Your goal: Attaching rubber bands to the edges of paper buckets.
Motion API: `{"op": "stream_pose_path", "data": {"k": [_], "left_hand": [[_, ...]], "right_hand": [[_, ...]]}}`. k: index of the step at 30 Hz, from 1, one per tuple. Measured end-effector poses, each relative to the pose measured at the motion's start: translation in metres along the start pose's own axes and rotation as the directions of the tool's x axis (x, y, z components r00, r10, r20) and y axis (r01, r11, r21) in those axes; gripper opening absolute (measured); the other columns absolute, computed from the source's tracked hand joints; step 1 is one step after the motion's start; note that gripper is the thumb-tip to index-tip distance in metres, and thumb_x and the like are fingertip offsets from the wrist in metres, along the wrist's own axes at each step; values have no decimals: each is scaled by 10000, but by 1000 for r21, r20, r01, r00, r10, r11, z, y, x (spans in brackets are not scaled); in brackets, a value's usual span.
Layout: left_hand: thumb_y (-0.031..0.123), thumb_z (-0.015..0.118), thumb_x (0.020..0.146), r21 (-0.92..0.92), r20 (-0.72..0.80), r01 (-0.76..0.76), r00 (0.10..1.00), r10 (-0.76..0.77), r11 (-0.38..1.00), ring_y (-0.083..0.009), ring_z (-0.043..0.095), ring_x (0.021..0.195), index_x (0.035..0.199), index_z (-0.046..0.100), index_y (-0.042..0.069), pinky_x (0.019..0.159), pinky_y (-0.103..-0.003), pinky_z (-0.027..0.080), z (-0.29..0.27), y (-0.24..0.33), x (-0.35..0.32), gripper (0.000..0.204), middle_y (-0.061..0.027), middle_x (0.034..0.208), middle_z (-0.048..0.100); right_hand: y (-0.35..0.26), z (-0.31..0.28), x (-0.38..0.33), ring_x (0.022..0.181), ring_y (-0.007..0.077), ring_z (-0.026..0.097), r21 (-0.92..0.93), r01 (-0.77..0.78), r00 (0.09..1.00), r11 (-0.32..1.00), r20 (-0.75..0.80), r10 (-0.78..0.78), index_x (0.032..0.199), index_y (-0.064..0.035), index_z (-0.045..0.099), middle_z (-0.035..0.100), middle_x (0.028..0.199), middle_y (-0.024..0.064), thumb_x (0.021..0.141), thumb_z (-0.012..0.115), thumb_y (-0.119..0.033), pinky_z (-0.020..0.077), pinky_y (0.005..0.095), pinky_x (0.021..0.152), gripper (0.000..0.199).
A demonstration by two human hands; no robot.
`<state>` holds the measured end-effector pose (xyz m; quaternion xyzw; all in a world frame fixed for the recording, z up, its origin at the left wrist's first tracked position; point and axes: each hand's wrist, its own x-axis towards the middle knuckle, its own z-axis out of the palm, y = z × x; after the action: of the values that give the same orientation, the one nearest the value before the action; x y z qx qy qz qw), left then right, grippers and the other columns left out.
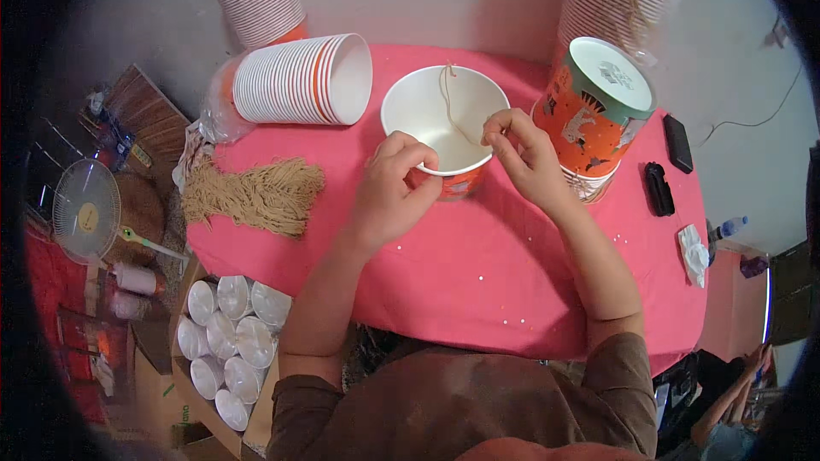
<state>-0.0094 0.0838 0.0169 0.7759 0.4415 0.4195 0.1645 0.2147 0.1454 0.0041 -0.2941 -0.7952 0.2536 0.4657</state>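
Observation:
A white-lined paper bucket (410, 108) with an orange printed outside stands upright in front of me on the pink-covered table. My left hand (395, 189) grips its near left rim, thumb and fingers on either side of the edge. A thin tan string (448, 102) hangs from the bucket's far rim and crosses the inside toward the right. My right hand (525, 158) pinches the string's end at the near right rim. On the left lies a bundle of tan strings (256, 195).
A nested stack of buckets (286, 81) lies sideways at the back left. An upside-down orange and green bucket (589, 119) tops a stack on the right. A black phone (677, 143), a black case (658, 189) and a crumpled tissue (693, 254) sit rightmost. A carton (184, 376) of buckets stands lower left.

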Motion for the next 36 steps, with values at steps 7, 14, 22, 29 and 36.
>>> {"op": "stream_pose_path", "data": {"k": [7,14,22,29,36], "left_hand": [[-62,577,724,-120,-106,15,994,-28,993,-165,559,786,863,600,23,636,-271,449,7,-11,-1,165,-64,914,525],[-76,555,745,-165,-52,30,998,-39,986,-122,549,733,875,605,5,605,-245,452,-1,-3,1,162,-62,919,525],[-25,646,760,-104,-14,53,998,-55,993,-118,556,741,873,609,19,604,-249,465,-5,1,2,127,-44,918,531],[-34,633,747,-124,-24,59,998,-63,991,-123,556,747,869,605,17,607,-258,468,-3,-1,1,135,-51,913,525],[-41,619,742,-145,-29,84,996,-89,986,-109,527,690,879,608,12,580,-255,442,-2,-5,1,147,-49,905,523]], "right_hand": [[-2,0,1,883,142,570,-20,19,1000,1000,1,-19,964,9,520,550,949,70,943,534,-4,461,278,810,28],[-3,-1,1,877,138,566,-36,29,1000,999,-1,-29,963,5,518,556,927,64,947,532,-9,453,273,800,25],[-1,1,0,880,134,557,-6,9,1000,1000,-4,-9,971,12,517,541,932,63,950,528,-7,453,268,804,31],[-4,0,1,872,141,566,-43,25,1000,999,-4,-25,971,13,524,551,929,69,943,540,-10,459,274,799,40],[-1,-1,0,871,142,586,-89,28,999,996,-17,-29,966,1,523,566,932,69,945,549,-22,466,279,802,41]]}}
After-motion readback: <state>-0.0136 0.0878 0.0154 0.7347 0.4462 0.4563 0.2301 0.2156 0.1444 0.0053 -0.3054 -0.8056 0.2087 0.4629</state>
